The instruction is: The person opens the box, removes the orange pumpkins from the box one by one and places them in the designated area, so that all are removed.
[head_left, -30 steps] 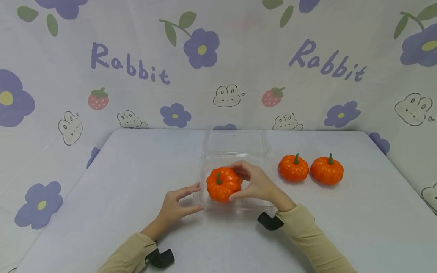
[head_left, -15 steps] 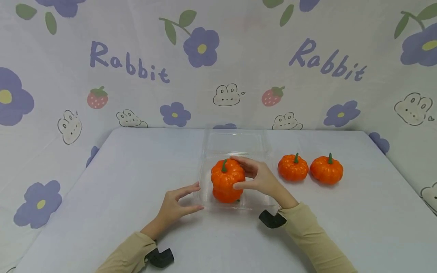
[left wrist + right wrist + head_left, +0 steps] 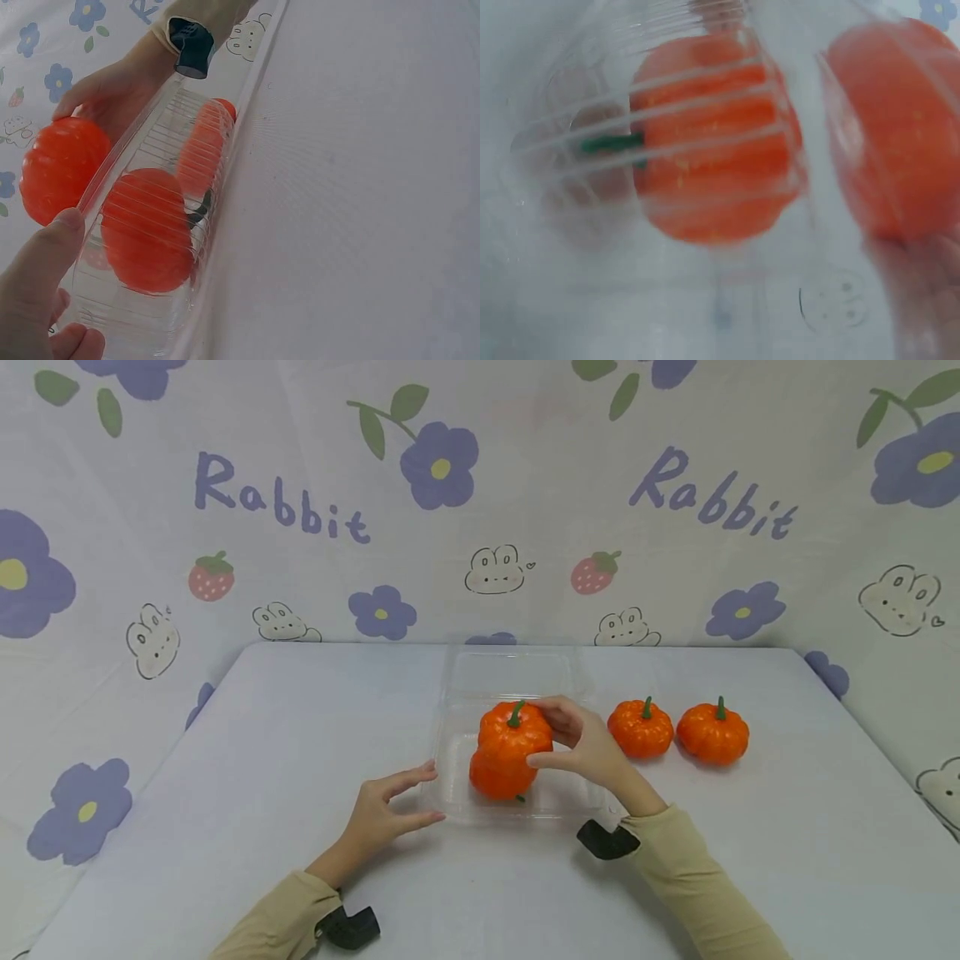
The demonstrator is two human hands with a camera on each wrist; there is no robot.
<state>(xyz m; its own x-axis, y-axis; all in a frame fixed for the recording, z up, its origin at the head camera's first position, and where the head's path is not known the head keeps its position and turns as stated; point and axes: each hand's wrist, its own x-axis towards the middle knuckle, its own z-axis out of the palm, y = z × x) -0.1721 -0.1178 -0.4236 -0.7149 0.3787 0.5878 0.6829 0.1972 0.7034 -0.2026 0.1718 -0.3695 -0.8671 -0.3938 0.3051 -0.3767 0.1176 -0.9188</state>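
Note:
My right hand (image 3: pixel 585 747) grips an orange pumpkin (image 3: pixel 516 731) with a green stem, thumb in front and fingers behind. That pumpkin is raised above a second pumpkin (image 3: pixel 497 778), which lies in a clear plastic clamshell box (image 3: pixel 562 817). In the left wrist view the lower pumpkin (image 3: pixel 146 232) shows through the ribbed wall, apart from the held pumpkin (image 3: pixel 64 172). My left hand (image 3: pixel 378 806) has thumb and fingers spread at the box's near left corner. Its thumb (image 3: pixel 52 244) touches the rim. The right wrist view is blurred by plastic.
Two more orange pumpkins, a nearer-in one (image 3: pixel 641 729) and an outer one (image 3: pixel 712 735), sit side by side right of the box. The box's lid (image 3: pixel 513 672) lies folded back toward the patterned curtain (image 3: pixel 300 568). White cloth covers the table (image 3: pixel 337 702).
My right hand has moved the held pumpkin back and to the right, with its stem now more upright. The lower pumpkin has come into sight. My left hand stays in place.

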